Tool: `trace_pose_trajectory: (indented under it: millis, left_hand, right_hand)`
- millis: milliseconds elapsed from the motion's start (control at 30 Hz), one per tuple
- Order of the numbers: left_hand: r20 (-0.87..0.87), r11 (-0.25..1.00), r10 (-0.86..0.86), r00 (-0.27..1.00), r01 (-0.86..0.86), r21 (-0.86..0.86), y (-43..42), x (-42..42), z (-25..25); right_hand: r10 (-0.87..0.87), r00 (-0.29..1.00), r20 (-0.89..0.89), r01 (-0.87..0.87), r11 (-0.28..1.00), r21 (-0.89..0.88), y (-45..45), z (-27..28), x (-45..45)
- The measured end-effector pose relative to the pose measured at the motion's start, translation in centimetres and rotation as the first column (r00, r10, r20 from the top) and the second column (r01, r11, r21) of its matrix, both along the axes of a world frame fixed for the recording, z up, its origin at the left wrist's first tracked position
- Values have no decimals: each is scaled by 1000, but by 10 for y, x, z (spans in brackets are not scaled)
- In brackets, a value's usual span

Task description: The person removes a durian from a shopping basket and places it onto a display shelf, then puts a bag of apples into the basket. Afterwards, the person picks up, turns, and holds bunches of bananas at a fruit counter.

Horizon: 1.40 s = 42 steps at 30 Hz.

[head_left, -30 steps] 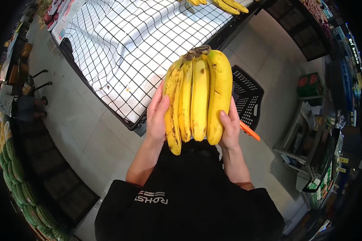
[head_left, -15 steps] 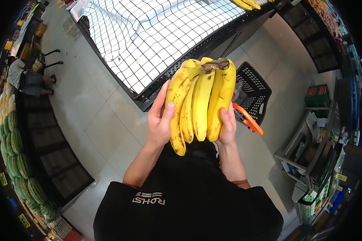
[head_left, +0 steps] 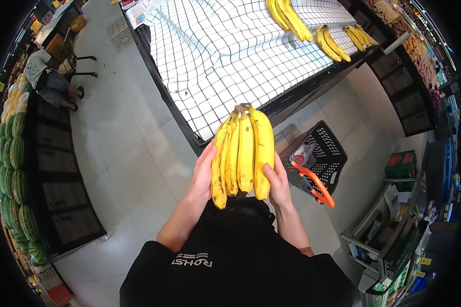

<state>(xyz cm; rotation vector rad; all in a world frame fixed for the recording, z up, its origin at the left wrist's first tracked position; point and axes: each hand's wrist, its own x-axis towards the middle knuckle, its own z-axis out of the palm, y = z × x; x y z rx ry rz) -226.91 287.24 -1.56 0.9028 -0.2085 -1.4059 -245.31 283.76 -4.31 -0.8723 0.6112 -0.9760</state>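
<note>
A bunch of yellow bananas (head_left: 245,153) with brown spots is held up in front of my chest, its dark stem pointing away from me. My left hand (head_left: 203,174) grips the bunch from the left side, fingers behind the fruit. On the right, my right hand (head_left: 277,181) clasps it with the thumb over the front of the outer banana. Beyond the stem lies the corner of a display table with a white checked cloth (head_left: 210,87). Farther back on that cloth rest more bananas (head_left: 292,20) and a smaller bunch (head_left: 333,43).
A black shopping basket (head_left: 320,148) with an orange handle (head_left: 320,187) stands on the floor at right. Watermelons (head_left: 15,179) fill a stand at left, where a person (head_left: 51,77) is by a cart. A metal rack (head_left: 379,230) stands at lower right.
The view has tilted up, showing more of the table and its bananas. The held bunch has turned slightly, its stem now at the middle top and its bananas more in line. Both hands keep their hold.
</note>
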Motion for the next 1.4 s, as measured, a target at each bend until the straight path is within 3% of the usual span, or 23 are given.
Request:
trace_pose_trajectory:
  millis: [233,400,633,800,933,1067,1200,1300,1400]
  left_hand:
    - [17,999,-41,999,42,-32,-5,85,0]
    - [11,998,-66,998,66,-14,-4,183,-1]
    - [-24,998,-58,998,58,-20,12,301,-9]
    - [38,997,-15,999,12,73,17,346,-14]
    - [28,998,-17,999,16,60,7,362,-7]
    - [114,995,-71,991,62,77,-21,379,-18]
    - [132,990,-139,981,134,45,-68,393,-1]
    - [253,978,-209,945,203,51,-118,405,7]
    - [207,954,-301,931,297,51,-175,409,13]
  right_hand:
    - [-23,998,-57,20,999,-43,-6,9,84]
    - [-104,994,-40,108,988,114,0,15,182]
    - [-67,992,-110,89,974,208,7,12,302]
    - [35,989,-145,5,964,267,-4,5,349]
    - [14,988,-153,32,956,291,-14,2,372]
    - [-32,978,-207,94,950,297,-32,12,386]
    - [-152,984,-93,174,934,314,-58,7,400]
    - [-238,971,22,217,918,331,-91,7,409]
    - [-306,952,16,287,908,305,-127,7,410]
